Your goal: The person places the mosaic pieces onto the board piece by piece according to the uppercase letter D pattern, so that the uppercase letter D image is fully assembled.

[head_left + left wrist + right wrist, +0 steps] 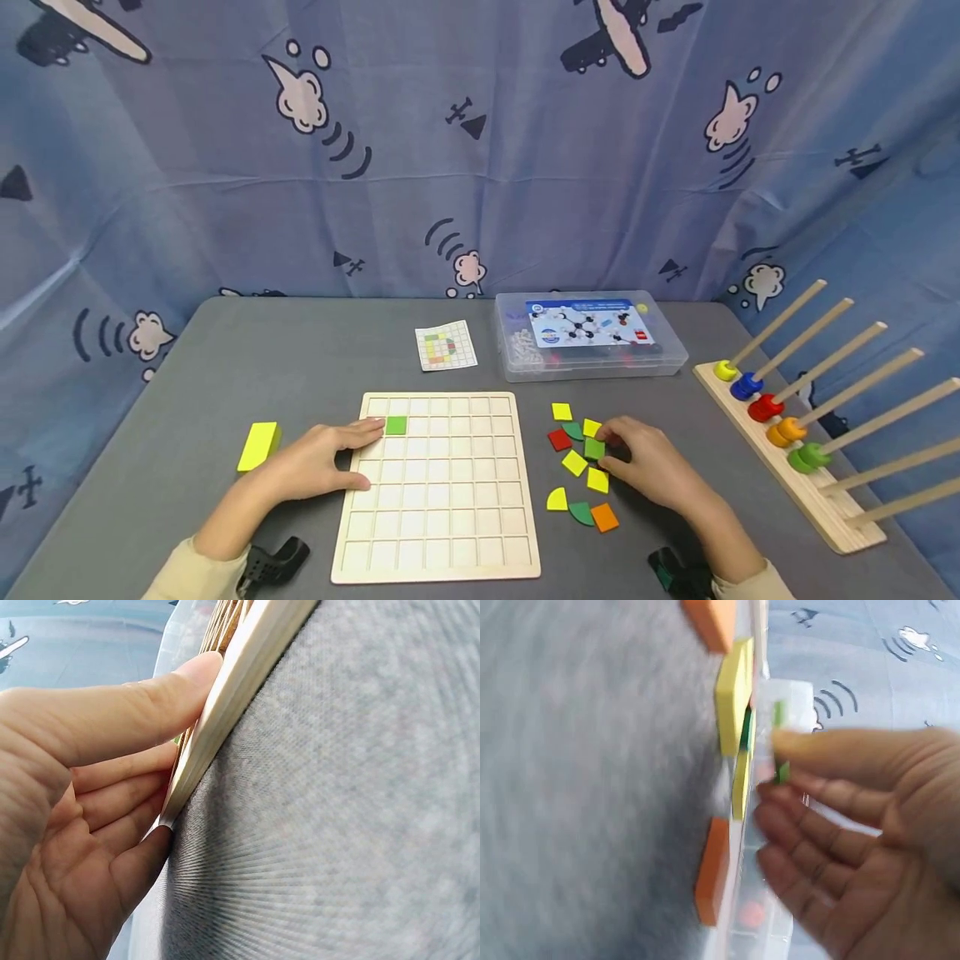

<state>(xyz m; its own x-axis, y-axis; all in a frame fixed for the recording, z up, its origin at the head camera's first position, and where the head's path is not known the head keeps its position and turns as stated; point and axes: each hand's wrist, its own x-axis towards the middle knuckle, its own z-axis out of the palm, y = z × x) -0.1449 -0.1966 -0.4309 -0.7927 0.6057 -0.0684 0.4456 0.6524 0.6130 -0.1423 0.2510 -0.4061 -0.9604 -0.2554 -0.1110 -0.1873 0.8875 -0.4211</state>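
A square wooden grid board lies flat, with one green square tile in a cell near its upper left. My left hand rests on the board's left edge, thumb and fingers spread; in the left wrist view the thumb touches the wooden rim. Right of the board, my right hand pinches another green square tile between thumb and finger, held up in the right wrist view. Around it lie yellow tiles, a red tile, dark green pieces and an orange tile.
A printed pattern card lies behind the board, beside a clear plastic case. At the right stands a wooden peg rack with coloured rings. A yellow block sits left of the left hand. A blue curtain hangs behind.
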